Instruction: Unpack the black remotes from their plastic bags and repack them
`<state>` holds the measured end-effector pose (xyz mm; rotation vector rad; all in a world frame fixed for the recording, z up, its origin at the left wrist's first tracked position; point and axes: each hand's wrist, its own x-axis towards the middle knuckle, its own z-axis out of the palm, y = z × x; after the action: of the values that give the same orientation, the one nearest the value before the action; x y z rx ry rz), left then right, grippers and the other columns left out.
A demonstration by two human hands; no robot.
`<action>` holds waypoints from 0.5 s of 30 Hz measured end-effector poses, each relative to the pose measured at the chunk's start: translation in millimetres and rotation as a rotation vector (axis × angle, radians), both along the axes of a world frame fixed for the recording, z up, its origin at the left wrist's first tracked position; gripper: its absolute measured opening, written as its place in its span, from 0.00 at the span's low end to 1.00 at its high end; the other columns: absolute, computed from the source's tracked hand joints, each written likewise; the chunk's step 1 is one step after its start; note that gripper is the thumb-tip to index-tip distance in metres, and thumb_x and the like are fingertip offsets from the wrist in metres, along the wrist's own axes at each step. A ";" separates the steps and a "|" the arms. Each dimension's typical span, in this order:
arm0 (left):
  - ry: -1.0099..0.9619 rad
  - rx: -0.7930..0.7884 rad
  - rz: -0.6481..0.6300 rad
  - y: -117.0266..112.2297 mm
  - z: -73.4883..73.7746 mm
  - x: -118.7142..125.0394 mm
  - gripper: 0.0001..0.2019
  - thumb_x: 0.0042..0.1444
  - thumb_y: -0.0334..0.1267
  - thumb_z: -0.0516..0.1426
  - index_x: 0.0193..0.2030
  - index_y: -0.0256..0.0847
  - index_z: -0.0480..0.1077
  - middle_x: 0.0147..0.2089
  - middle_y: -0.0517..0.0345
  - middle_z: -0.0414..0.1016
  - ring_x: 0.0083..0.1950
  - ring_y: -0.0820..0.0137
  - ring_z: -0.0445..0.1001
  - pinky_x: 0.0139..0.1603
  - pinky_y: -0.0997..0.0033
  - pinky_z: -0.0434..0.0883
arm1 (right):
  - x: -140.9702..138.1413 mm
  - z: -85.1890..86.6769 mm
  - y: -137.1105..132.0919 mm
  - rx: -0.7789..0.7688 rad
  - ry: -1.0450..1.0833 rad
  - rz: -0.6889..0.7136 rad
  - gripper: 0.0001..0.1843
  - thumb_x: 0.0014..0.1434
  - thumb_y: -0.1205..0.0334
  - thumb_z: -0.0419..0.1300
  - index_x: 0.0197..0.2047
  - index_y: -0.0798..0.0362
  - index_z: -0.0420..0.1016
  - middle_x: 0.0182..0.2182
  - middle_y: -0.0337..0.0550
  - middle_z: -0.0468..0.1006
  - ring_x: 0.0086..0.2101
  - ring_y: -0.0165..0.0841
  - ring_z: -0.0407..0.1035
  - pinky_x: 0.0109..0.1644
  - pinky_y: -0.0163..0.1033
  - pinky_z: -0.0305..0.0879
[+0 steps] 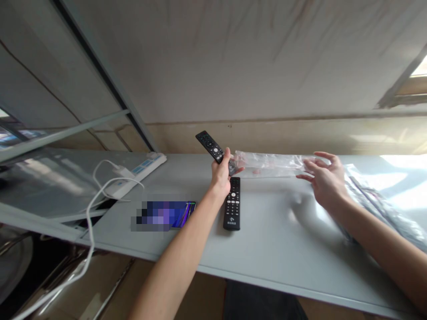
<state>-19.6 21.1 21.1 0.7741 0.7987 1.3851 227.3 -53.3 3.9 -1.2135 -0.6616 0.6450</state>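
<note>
My left hand (221,173) is closed round a black remote control (210,144), which tilts up to the left above the table. From that hand a clear plastic bag (271,163) stretches across to my right hand (325,175), whose thumb and fingers pinch its far end. The bag looks flat, with nothing visible inside. A second black remote control (232,209) lies face up on the table just below my left hand. Whether the left fingers also grip the bag's near end is hard to make out.
A phone (187,213), partly blurred out, lies left of my left forearm. Further left are a white power strip (147,171) and its white cable (89,222). Several plastic-wrapped items (383,209) lie by my right forearm. The grey table (273,249) meets a wall behind.
</note>
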 end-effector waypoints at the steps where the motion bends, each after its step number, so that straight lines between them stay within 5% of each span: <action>1: 0.014 0.004 0.004 0.9 0.7 -1.1 0.25 0.54 0.56 0.74 0.41 0.39 0.71 0.41 0.51 0.85 0.35 0.65 0.86 0.32 0.69 0.83 | 1.0 -1.2 0.4 -0.024 0.003 -0.007 0.27 0.52 0.60 0.75 0.53 0.46 0.71 0.40 0.41 0.76 0.40 0.36 0.76 0.31 0.37 0.81; 7: 0.132 0.048 -0.044 0.7 -0.7 -1.6 0.24 0.49 0.53 0.77 0.39 0.37 0.75 0.41 0.50 0.86 0.34 0.66 0.85 0.28 0.72 0.80 | 3.5 -4.3 0.3 -0.042 0.022 0.031 0.24 0.53 0.62 0.75 0.53 0.47 0.78 0.42 0.42 0.78 0.39 0.34 0.76 0.34 0.36 0.82; 12: 0.167 0.047 -0.084 -1.5 -2.3 0.2 0.21 0.44 0.41 0.77 0.35 0.41 0.70 0.35 0.55 0.85 0.28 0.66 0.83 0.24 0.75 0.73 | 4.5 -4.4 1.9 -0.100 0.052 0.119 0.17 0.56 0.49 0.76 0.44 0.49 0.84 0.50 0.47 0.82 0.37 0.34 0.78 0.29 0.33 0.79; 15: 0.179 0.081 -0.061 -1.9 -1.4 1.3 0.20 0.44 0.37 0.74 0.34 0.42 0.67 0.33 0.57 0.84 0.26 0.66 0.82 0.25 0.74 0.73 | 6.6 -2.9 4.5 -0.139 0.084 0.083 0.12 0.55 0.52 0.75 0.37 0.50 0.85 0.48 0.48 0.83 0.41 0.36 0.79 0.28 0.32 0.79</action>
<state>-18.4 19.2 19.7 0.9878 0.8542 1.3127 233.9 -48.7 0.9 -1.2848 -0.6072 0.8186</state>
